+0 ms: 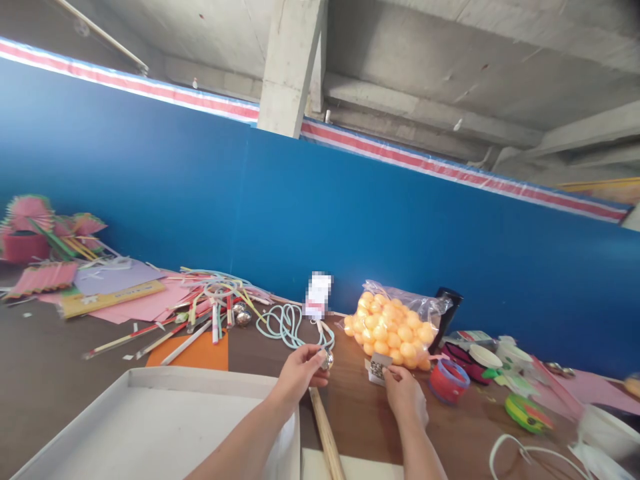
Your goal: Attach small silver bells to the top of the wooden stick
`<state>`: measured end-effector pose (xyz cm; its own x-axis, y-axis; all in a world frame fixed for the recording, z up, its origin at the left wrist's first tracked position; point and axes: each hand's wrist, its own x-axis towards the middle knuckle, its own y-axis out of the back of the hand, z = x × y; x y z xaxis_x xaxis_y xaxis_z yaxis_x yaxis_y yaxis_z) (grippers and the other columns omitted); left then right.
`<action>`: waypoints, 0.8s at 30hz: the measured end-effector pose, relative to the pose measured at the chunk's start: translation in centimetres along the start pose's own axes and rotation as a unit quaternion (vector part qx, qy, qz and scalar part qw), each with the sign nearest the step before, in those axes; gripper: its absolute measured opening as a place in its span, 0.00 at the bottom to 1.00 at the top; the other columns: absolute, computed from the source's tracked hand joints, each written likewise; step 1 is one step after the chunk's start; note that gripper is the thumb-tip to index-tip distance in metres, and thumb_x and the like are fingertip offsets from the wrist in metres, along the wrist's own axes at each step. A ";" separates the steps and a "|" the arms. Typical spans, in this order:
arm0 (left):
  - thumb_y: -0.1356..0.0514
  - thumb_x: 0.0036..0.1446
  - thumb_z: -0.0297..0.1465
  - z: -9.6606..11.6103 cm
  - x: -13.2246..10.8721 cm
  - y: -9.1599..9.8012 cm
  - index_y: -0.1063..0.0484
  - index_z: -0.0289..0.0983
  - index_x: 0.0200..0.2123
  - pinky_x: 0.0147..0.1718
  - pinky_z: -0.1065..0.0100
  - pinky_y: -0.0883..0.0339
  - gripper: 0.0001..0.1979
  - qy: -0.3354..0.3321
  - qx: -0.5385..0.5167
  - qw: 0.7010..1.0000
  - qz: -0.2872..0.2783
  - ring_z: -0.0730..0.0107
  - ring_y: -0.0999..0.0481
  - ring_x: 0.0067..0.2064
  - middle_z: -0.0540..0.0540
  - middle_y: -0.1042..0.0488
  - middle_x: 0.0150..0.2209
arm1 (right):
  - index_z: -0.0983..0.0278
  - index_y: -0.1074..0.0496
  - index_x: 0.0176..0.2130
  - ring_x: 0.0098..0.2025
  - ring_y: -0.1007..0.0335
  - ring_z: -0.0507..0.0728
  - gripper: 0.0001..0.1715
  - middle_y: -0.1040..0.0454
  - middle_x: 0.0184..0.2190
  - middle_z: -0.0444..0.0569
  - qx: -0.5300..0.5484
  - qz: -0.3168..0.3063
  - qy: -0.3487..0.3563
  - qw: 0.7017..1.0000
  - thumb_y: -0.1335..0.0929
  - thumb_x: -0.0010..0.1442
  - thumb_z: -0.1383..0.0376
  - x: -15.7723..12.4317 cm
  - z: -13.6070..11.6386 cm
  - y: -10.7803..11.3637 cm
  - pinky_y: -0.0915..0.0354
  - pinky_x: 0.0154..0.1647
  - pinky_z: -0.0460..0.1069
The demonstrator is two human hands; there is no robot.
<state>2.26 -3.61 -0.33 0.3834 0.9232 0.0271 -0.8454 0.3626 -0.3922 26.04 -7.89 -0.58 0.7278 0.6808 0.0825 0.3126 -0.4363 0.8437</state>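
Observation:
My left hand (pixel 303 371) is closed, with thumb and fingertips pinching a shiny silver ball (pixel 328 361) above the brown table. Below it lies a pale wooden stick (pixel 326 437), pointing toward me. To the right, my right hand (pixel 407 398) has its thumb and fingers pressed together at the right side of a small open white box (pixel 376 380). Small dark metallic pieces (pixel 377 367) show inside the box. Whether the fingertips grip the box edge or one of the pieces, I cannot tell. Behind the box rests a clear bag of orange balls (pixel 393 330).
A white tray (pixel 200 380) takes up the front left. Coloured paper (pixel 145 297), sticks and pale blue cord (pixel 283 327) lie beyond. Red tape (pixel 449 381), a green tape measure (pixel 526 413) and a white cable (pixel 517 440) are right. A blue partition (pixel 320 213) stands behind.

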 end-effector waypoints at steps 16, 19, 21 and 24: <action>0.39 0.44 0.43 0.2 -0.1 -0.2 0.31 0.33 0.38 0.27 0.69 0.31 0.21 0.007 0.003 1.000 0.009 0.68 0.25 0.30 0.41 0.26 0.33 | 0.56 0.29 0.41 0.43 0.33 0.62 0.23 0.30 0.44 0.51 -0.014 0.024 0.005 1.000 0.44 0.55 0.52 0.3 0.1 -0.4 0.38 0.35 0.52; 0.39 0.45 0.42 0.5 -0.3 -0.3 0.31 0.33 0.38 0.28 0.68 0.31 0.21 0.009 0.006 1.000 0.009 0.68 0.25 0.30 0.41 0.26 0.33 | 0.57 0.30 0.42 0.45 0.34 0.62 0.24 0.30 0.46 0.51 -0.012 0.030 0.009 0.999 0.45 0.56 0.52 0.4 0.1 -0.4 0.39 0.37 0.52; 0.39 0.45 0.42 0.5 -0.4 -0.3 0.31 0.33 0.38 0.28 0.68 0.31 0.21 0.008 0.004 1.000 0.011 0.68 0.25 0.30 0.41 0.26 0.32 | 0.57 0.30 0.43 0.44 0.34 0.63 0.24 0.30 0.45 0.50 -0.011 0.030 0.008 0.999 0.45 0.55 0.51 0.4 0.0 -0.3 0.39 0.37 0.53; 0.38 0.43 0.43 0.5 -0.3 -0.4 0.31 0.33 0.37 0.27 0.69 0.31 0.22 0.009 0.000 1.000 0.012 0.68 0.25 0.29 0.42 0.26 0.31 | 0.54 0.30 0.42 0.43 0.33 0.62 0.22 0.29 0.44 0.48 -0.004 0.018 0.009 1.000 0.43 0.54 0.51 0.2 -0.2 -0.2 0.38 0.36 0.53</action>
<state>2.25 -4.00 0.26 0.3692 0.9293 0.0000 -0.8548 0.3396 -0.3924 26.01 -7.52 -0.67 0.7277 0.6749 0.1219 0.2811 -0.4557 0.8446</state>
